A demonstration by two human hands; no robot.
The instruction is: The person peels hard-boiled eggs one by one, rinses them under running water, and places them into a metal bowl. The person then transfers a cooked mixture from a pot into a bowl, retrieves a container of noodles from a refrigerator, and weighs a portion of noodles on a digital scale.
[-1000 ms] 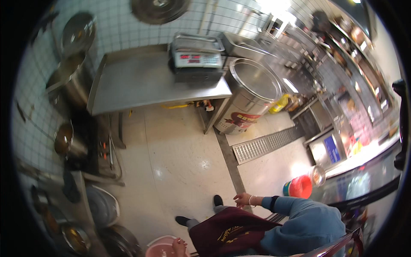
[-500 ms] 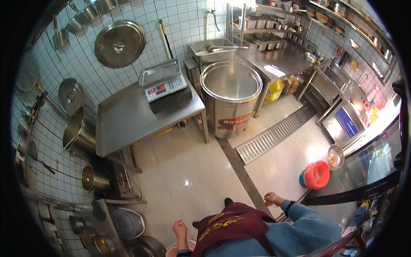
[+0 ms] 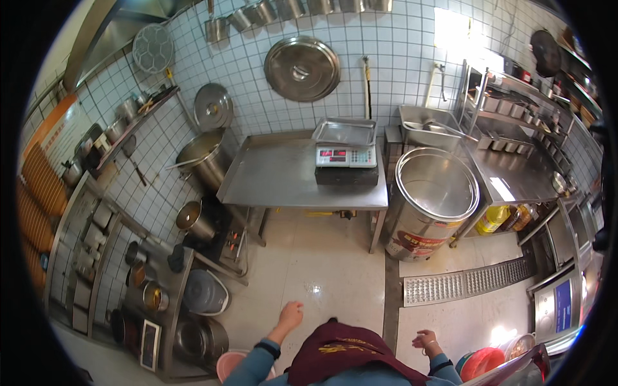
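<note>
Pink round plastic bucket [image 3: 230,365] shows as one rim at the bottom edge, on the pale tiled floor [image 3: 322,270] just left of and below the left hand [image 3: 291,315], which hangs above the floor with fingers curled loosely and nothing in them. One right hand [image 3: 426,340] is likewise empty, its fingers half bent and apart from any object; nearest to it is a single red round basin [image 3: 483,361] by the lower right rim. Two steel work tables stand against the white tiled wall: the left steel table [image 3: 283,177] carries one digital scale with a flat steel tray [image 3: 346,151], the right steel table [image 3: 512,177] is bare in the middle. Between them sits one large open steel drum pot [image 3: 434,199]. One big round steel lid [image 3: 301,67] hangs on the wall, and one grey lidded bin [image 3: 205,293] stands at the left.
</note>
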